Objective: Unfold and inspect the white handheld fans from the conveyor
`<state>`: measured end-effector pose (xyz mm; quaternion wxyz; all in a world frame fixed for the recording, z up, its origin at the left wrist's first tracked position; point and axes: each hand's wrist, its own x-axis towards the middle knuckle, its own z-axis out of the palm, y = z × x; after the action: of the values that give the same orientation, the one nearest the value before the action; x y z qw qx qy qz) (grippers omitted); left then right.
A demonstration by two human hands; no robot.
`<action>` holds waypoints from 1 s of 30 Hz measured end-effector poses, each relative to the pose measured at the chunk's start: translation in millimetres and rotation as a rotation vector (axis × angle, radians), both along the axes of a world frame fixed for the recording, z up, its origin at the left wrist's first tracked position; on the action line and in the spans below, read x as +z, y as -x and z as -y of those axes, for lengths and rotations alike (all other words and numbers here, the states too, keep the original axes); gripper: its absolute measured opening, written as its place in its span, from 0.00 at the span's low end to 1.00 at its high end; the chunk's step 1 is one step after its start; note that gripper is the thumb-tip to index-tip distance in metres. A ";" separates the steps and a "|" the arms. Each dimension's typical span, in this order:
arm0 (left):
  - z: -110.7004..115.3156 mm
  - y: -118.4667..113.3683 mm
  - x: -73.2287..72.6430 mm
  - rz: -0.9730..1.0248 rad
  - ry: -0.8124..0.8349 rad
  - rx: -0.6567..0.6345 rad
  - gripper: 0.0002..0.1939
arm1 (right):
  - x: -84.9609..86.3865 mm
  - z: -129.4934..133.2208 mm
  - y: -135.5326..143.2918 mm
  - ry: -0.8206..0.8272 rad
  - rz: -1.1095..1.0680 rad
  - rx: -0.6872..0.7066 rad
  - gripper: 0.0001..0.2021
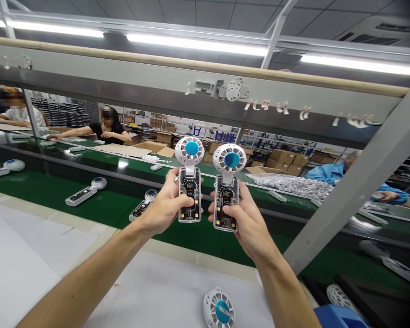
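My left hand (167, 202) is closed round the clear handle of a handheld fan (190, 182), its thumb on the front of the handle. A matching handheld fan (230, 187) is gripped by my right hand (245, 214), that thumb also pressing on the handle's front. Both fans stand upright side by side, a small gap between them. Each has a white round head with a blue centre, and a dark circuit board shows through the handle. Below them, a white fan head with a blue centre (220, 308) lies on the white worktop (150, 291).
Several more fans, one of them a fan at left (87, 191), lie on the green conveyor belt (116, 214). A slanted metal post (355, 182) rises at right, above a blue object (337, 316). Across the belt, people sit near cardboard boxes and a pile of small white parts (293, 184).
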<state>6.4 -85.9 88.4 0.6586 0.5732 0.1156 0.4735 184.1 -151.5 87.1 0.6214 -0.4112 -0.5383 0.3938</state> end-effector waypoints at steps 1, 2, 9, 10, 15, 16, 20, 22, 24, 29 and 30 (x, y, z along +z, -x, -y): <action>0.6 0.2 0.3 -0.001 -0.003 -0.009 0.36 | 0.2 0.4 0.3 -0.001 0.002 0.004 0.37; 1.3 0.4 0.5 0.000 -0.007 -0.015 0.35 | 0.4 0.9 0.4 0.001 0.002 0.007 0.37; 2.9 1.7 0.5 -0.003 -0.002 -0.061 0.34 | 1.6 2.5 0.7 0.009 -0.014 0.013 0.35; 2.8 1.8 0.4 -0.002 -0.002 -0.065 0.34 | 1.6 2.5 1.0 0.011 -0.014 0.014 0.35; 3.5 1.9 1.3 0.003 0.007 -0.064 0.33 | 3.1 3.3 1.1 0.001 -0.024 0.018 0.35; 4.1 1.9 1.8 0.003 0.014 -0.063 0.34 | 3.6 3.8 0.7 0.000 -0.028 0.014 0.35; 6.4 2.5 4.0 0.011 0.038 -0.056 0.37 | 6.0 6.4 -2.1 0.002 -0.048 -0.001 0.35; 6.3 3.0 4.1 0.012 0.031 -0.064 0.38 | 7.0 7.5 -3.9 0.007 -0.050 0.008 0.36; 5.1 3.3 3.0 0.020 0.017 -0.060 0.37 | 7.6 8.0 -5.4 0.012 -0.034 0.014 0.37; 1.2 2.4 -1.6 0.048 -0.012 -0.014 0.33 | 7.7 7.6 -7.3 0.018 0.011 0.010 0.39; 1.0 1.9 -2.2 0.044 -0.006 -0.016 0.32 | 7.6 7.5 -7.3 0.021 0.012 0.010 0.38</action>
<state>4.5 -86.9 86.2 0.6630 0.5655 0.0952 0.4812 191.4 -159.0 94.7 0.6118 -0.4173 -0.5399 0.4000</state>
